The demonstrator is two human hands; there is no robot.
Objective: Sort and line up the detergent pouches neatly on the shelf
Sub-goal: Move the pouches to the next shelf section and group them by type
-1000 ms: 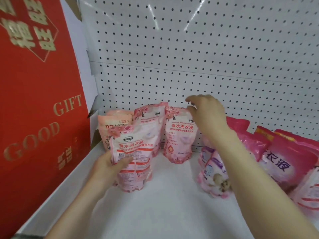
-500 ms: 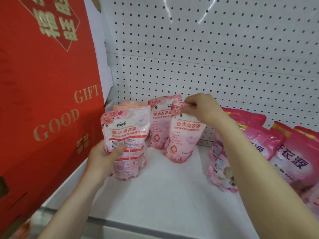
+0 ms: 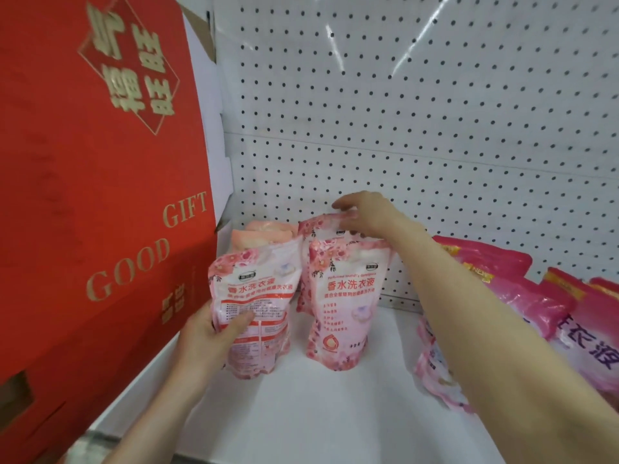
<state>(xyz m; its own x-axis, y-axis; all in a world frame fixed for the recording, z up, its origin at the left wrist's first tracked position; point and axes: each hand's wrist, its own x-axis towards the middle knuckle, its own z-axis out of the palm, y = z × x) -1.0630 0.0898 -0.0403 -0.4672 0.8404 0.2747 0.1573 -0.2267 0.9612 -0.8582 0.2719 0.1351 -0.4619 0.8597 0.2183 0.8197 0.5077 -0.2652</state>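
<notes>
Light pink flowered detergent pouches stand on the white shelf (image 3: pixel 335 406). My left hand (image 3: pixel 211 336) grips the lower left side of the front left pouch (image 3: pixel 258 306), which stands upright. To its right a second pouch (image 3: pixel 345 296) stands free at the front. My right hand (image 3: pixel 365 212) reaches over it, fingers on the top edge of a rear pouch (image 3: pixel 316 226) behind it. More pale pouches (image 3: pixel 261 234) stand at the back left, mostly hidden.
A big red gift box (image 3: pixel 93 195) walls off the left side. White pegboard (image 3: pixel 435 128) forms the back. Darker pink pouches (image 3: pixel 542 316) lie slumped on the right, partly behind my right forearm. Bare shelf surface lies in front.
My right hand set the second pouch down nearer the front and moved up to the rear pouch's top. My left hand kept hold of its pouch. The camera drew closer.
</notes>
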